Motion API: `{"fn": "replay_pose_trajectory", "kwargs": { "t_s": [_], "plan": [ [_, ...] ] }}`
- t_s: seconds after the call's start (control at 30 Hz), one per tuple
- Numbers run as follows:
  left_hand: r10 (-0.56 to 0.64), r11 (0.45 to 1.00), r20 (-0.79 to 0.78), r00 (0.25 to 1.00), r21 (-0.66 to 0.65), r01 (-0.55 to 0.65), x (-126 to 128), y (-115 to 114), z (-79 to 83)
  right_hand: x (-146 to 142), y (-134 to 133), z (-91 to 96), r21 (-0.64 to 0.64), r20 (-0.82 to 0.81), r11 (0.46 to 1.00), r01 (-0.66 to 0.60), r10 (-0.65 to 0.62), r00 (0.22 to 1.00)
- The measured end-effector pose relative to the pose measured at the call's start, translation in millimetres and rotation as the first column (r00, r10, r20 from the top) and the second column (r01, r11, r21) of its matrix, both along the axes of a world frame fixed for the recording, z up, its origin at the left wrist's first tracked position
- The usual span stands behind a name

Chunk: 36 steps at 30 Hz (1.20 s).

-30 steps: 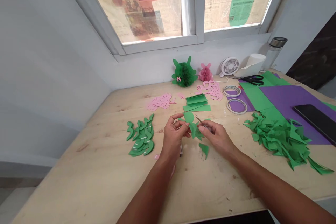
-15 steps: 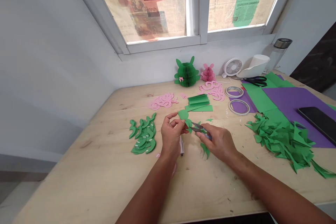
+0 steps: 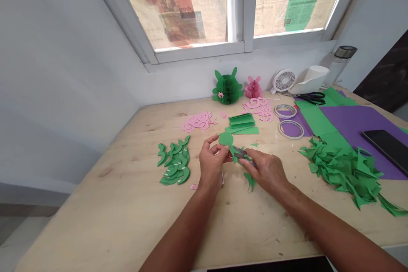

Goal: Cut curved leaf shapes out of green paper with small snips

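Observation:
My left hand (image 3: 212, 162) pinches a green paper piece (image 3: 226, 139) with a rounded top, held just above the wooden table (image 3: 105, 216). My right hand (image 3: 266, 171) grips small scissors (image 3: 242, 153) whose blades meet the lower edge of that paper. A green offcut (image 3: 249, 179) lies on the table under my right hand. A pile of cut green crescent shapes (image 3: 174, 164) lies to the left of my left hand. A dark pen-like thing shows partly beneath my left wrist.
Green scraps (image 3: 346, 169) heap at the right beside purple and green sheets (image 3: 347, 120), a phone (image 3: 387, 146) and black scissors (image 3: 310, 97). Two tape rings (image 3: 290, 129), folded green strips (image 3: 241, 122), pink cutouts (image 3: 199, 121), green (image 3: 227, 87) and pink paper figures, a fan (image 3: 283, 80) and a bottle stand farther back.
The scissors have swung from pointing up-left to lying nearly level against the green piece. My hands have drawn closer together, and the paper has turned slightly in my left fingers.

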<state>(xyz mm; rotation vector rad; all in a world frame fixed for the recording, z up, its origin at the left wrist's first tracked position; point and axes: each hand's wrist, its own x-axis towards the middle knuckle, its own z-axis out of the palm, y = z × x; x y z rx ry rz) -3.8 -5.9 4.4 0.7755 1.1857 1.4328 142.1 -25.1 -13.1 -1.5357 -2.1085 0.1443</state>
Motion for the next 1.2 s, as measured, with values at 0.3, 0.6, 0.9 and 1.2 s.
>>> {"fn": "replay_pose_trajectory", "kwargs": {
  "t_s": [0.3, 0.6, 0.9, 1.2],
  "plan": [
    [-0.032, 0.998, 0.098, 0.995, -0.05, 0.037, 0.2, 0.2, 2.3, 0.7, 0.3, 1.5, -0.028, 0.007, 1.0, -0.013, 0.013, 1.0],
    [-0.06, 0.995, 0.146, 0.987, -0.072, 0.071, -1.6, 1.0, 1.1, 1.1, 0.6, 3.8, -0.069, -0.011, 0.998, -0.005, 0.004, 1.0],
    [-0.059, 0.993, 0.171, 0.983, -0.09, 0.076, -1.3, 0.8, 3.6, 3.0, 8.3, 2.5, -0.318, -0.397, 0.928, -0.194, 0.055, 0.916],
    [-0.055, 0.992, 0.185, 0.981, -0.102, 0.075, -1.7, 1.5, 2.2, 4.3, 11.3, -4.0, -0.349, -0.483, 0.907, -0.237, 0.043, 0.875]
  ]
}}
